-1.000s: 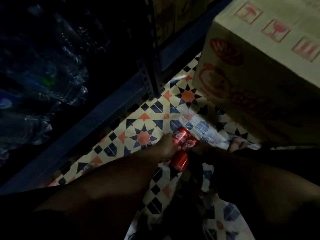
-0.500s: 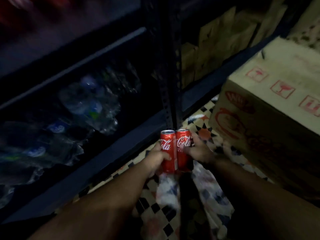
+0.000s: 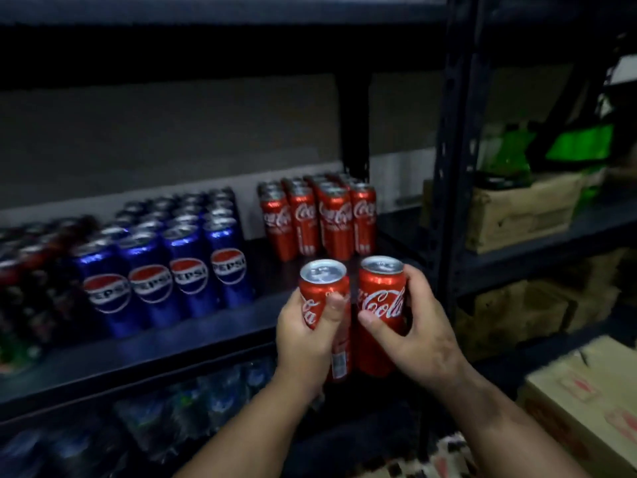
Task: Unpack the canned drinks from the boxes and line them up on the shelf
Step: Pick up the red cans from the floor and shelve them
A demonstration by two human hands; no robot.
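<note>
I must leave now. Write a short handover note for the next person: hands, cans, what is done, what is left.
Left hand grips one upright red Coca-Cola can; right hand grips a second red Coca-Cola can. Both cans are held side by side in front of the dark metal shelf, not yet set down.
Done: a block of red Coca-Cola cans stands at the back of the shelf, right of the blue Pepsi cans.
Left: place these two in front of the red block, then fetch more from the cardboard box at lower right.

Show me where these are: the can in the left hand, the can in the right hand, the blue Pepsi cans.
Left-hand can (image 3: pixel 322 274): head view, silver lid.
Right-hand can (image 3: pixel 381 303): head view, white logo.
Blue Pepsi cans (image 3: pixel 189 274): head view, front-row logo.
</note>
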